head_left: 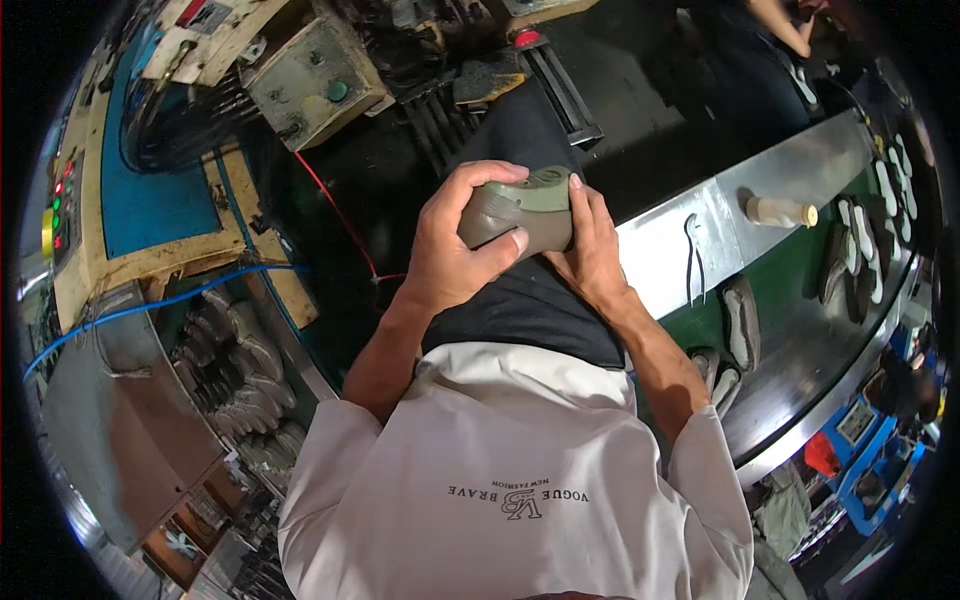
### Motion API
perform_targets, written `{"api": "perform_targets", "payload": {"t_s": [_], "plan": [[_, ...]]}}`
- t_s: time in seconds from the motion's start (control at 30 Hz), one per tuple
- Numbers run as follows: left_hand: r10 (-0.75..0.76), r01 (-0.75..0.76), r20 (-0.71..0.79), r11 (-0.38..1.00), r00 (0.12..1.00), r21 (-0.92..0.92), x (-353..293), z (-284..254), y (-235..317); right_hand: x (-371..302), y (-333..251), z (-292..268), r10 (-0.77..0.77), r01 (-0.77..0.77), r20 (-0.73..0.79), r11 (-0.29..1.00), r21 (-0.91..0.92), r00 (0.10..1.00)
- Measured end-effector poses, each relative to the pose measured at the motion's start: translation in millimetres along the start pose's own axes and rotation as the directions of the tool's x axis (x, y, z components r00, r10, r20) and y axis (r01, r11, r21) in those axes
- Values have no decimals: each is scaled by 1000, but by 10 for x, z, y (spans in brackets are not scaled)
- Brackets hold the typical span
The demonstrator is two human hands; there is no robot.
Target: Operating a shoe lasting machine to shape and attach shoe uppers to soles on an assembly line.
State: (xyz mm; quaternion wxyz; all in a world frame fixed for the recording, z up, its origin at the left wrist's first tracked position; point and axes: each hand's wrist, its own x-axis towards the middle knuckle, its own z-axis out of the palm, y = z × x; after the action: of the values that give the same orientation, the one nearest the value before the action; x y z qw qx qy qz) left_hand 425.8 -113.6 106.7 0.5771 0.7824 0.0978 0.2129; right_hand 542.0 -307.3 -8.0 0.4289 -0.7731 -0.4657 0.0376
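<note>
Between my two hands, above my dark trousers, is a shoe upper (492, 217) of grey-brown leather fitted on a green shoe last (546, 190). My left hand (462, 235) grips its left side, with the thumb across the near face and the fingers over the top. My right hand (592, 242) is closed against its right side, fingertips at the upper edge. The palms and part of the near side hide some of the upper. To the right, a pair of pincers (692, 258) lies on a metal ledge (650, 275), apart from my right hand.
A bottle with a yellowish cap (780, 212) lies farther along the ledge. Lasted shoes (740, 322) stand on the green conveyor at right. At left are a rack of shoes (245, 350), a blue hose (170, 292) and a control box (315, 85). Another person's arm (780, 25) shows at far right.
</note>
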Motion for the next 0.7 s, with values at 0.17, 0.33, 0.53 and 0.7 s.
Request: {"api": "perform_targets", "payload": {"t_s": [0.17, 0.33, 0.53, 0.7], "plan": [[10, -11, 54, 1000, 998, 20, 145, 37, -64, -26, 1, -1, 41, -42, -48, 999, -19, 998], [-191, 204, 174, 977, 966, -56, 540, -111, -261, 220, -91, -215, 188, -183, 87, 981, -62, 978], [-225, 232, 94, 734, 970, -639, 754, 76, -379, 589, -95, -764, 304, -469, 476, 839, 277, 825], [-550, 409, -23, 649, 835, -642, 704, 403, -1047, 172, -386, -780, 164, -155, 323, 986, -55, 932]]}}
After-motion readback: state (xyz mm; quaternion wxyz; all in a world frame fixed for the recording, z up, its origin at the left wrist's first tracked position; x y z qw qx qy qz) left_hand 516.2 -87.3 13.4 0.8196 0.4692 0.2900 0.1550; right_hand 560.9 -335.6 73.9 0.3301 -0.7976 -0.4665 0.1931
